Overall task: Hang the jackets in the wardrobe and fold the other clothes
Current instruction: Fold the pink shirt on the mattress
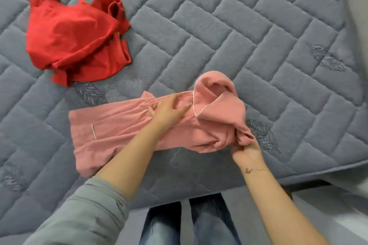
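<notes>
- Two garments lie on a grey quilted bed cover (199,26): a pink garment (123,125) with pale piping at lower centre of the frame, and a crumpled red garment (75,40) at upper left, well apart from it.
- Flat and with straight fingers, the person's left hand (169,111) presses on the middle of the pink garment, pinning it to the cover.
- At the garment's right end, the right hand (247,145) has its fingers curled round a bunched corner of cloth and lifts it, so that end stands up in a loose hump with the collar folded back.
- A thin bracelet (256,169) sits on the right wrist; a grey sleeve (85,211) covers the left arm; jeans show at bottom centre.
- Likely step: folding the right end over toward the pinned middle.
- Risk: the bunched cloth may fold in lumpy, because the gripped corner is gathered, not spread.
- Risk: the pressing palm may drag the layers beneath it askew if the right hand pulls hard.
- Risk: the near edge of the garment lies close to the bed's edge, so a tug toward the person could slide it off.
- No jacket or wardrobe is in view.
</notes>
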`<state>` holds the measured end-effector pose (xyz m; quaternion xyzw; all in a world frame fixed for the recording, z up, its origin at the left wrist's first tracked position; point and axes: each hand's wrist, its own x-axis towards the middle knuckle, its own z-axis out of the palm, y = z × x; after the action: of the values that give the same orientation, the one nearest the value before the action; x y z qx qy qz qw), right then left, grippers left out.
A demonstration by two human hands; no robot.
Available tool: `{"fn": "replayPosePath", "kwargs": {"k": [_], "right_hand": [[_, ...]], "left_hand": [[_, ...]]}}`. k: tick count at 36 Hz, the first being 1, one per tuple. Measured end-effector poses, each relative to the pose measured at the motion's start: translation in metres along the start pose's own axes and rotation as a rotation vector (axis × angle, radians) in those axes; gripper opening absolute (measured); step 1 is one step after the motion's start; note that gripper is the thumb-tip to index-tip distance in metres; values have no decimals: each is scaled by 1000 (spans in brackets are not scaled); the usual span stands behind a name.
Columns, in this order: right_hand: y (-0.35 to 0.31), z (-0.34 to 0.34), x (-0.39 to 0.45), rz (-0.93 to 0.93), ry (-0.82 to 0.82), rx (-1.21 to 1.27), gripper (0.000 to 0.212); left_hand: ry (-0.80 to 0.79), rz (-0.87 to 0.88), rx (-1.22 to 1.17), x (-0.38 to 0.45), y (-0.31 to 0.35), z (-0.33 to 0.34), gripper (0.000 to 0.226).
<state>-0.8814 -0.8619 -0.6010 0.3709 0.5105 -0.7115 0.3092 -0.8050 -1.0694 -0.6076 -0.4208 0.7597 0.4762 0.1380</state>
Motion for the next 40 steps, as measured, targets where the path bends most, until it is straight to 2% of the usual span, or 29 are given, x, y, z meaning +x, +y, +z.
{"fn": "replayPosePath", "kwargs": {"k": [2,4,6,10,12,14,15,16,17,18,20,22,24,27,29,31,34,37,40], "right_hand": [[-6,-11,0,70,45,161,13],[-8,-27,3,146,96,331,6],[-7,-41,4,192,153,459,29],[-5,-51,2,158,86,442,31],[-10,-50,2,111,63,467,29],[-18,-51,3,74,37,587,27],[-24,-52,3,66,39,661,26],[-29,-54,5,63,49,723,25],[-34,-57,8,62,68,748,24],[-39,-60,10,63,90,724,23],[-46,-63,15,74,132,543,22],[-48,-64,20,94,138,335,24],[-45,-65,25,172,124,181,36],[-36,-59,27,336,152,66,42],[-31,-48,29,389,140,22,39],[-26,-35,32,376,128,-20,28],[-25,-25,41,345,221,17,27],[-28,-22,43,356,228,146,25],[-27,-37,39,257,212,201,30]], "left_hand": [[-60,78,-71,-2,14,12,51],[-100,142,-33,-5,30,26,34],[-161,133,-7,-5,47,42,29],[-357,99,-251,-7,94,72,41],[-491,70,-443,-7,117,82,40],[-708,-8,-787,-5,137,86,34],[-767,-47,-981,-2,144,85,34],[-761,-79,-1120,3,149,85,35],[-688,-96,-1180,7,153,85,34],[-559,-91,-1121,12,156,84,30],[-278,-39,-756,21,155,84,26],[-114,-4,-316,29,146,87,31],[-97,-38,43,36,136,94,52],[-115,-76,170,44,127,111,83],[-49,-88,249,52,123,124,87],[62,-101,336,56,121,133,69],[185,-106,302,63,122,134,35],[164,-94,-92,58,126,116,29],[147,21,-407,35,129,84,23]]}}
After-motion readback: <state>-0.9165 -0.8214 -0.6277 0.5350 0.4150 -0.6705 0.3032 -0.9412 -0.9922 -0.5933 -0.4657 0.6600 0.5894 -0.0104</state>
